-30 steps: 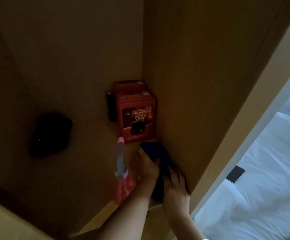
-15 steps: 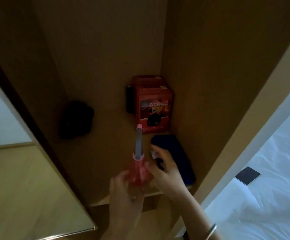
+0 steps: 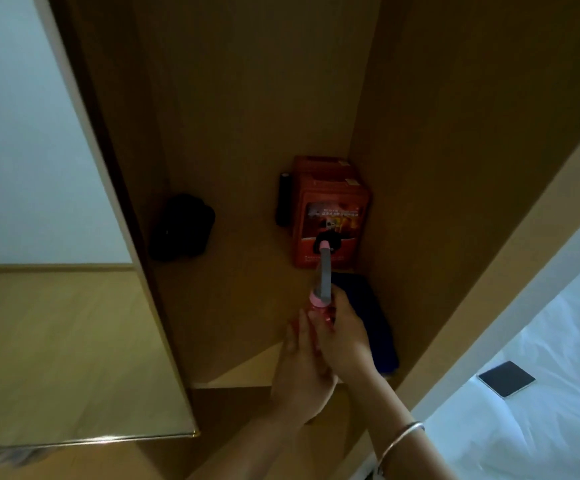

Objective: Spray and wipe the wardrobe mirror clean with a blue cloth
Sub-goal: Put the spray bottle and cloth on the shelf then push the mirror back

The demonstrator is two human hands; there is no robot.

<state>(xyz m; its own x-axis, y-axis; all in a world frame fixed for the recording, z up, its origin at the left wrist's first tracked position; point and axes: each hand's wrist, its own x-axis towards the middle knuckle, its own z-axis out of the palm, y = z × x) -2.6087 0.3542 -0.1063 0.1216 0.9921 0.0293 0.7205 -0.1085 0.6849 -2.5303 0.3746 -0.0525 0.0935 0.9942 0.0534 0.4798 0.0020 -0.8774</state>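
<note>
Holding the pink spray bottle between both hands, we keep it upright over the wardrobe shelf, its grey nozzle pointing up in front of the red box in the back right corner. Our right hand wraps its fingers round the bottle's neck just under the pink collar, while our left hand cups the lower body from the left, fingers curled against it. The bottle's base is hidden by our hands, so we cannot tell whether it touches the shelf. The blue cloth lies flat on the shelf just right of our right hand, against the right wall, in front of the red box. A dark cylinder stands just left of the box, and a black bundle sits on the shelf's left side. The wardrobe mirror is on the open door at our left. A bangle circles our right wrist. A dark flat square rests on the white bed at lower right.
</note>
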